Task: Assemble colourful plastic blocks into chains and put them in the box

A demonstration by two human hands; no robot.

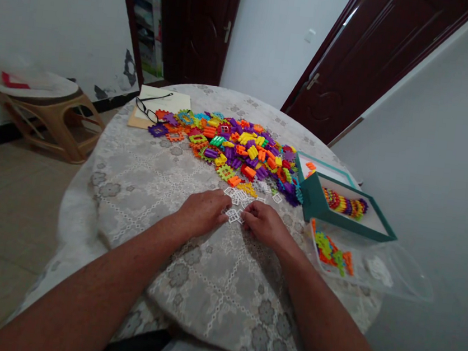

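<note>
My left hand (202, 212) and my right hand (265, 224) rest knuckles-up on the round table's lace cloth (204, 285), close together. Between their fingertips lie several small white interlocking pieces (235, 215), and both hands pinch at them; more white pieces (240, 196) are scattered just beyond. Behind these spreads a big heap of colourful plastic building pieces (237, 145) in purple, orange, yellow and green.
A teal box (341, 216) with a chain of joined coloured pieces stands at the right, beside its lid (323, 169). A clear plastic bag (359, 263) holds more pieces. A notebook (161, 105) with glasses (148, 110) lies far left. A wooden stool (46, 115) stands on the floor.
</note>
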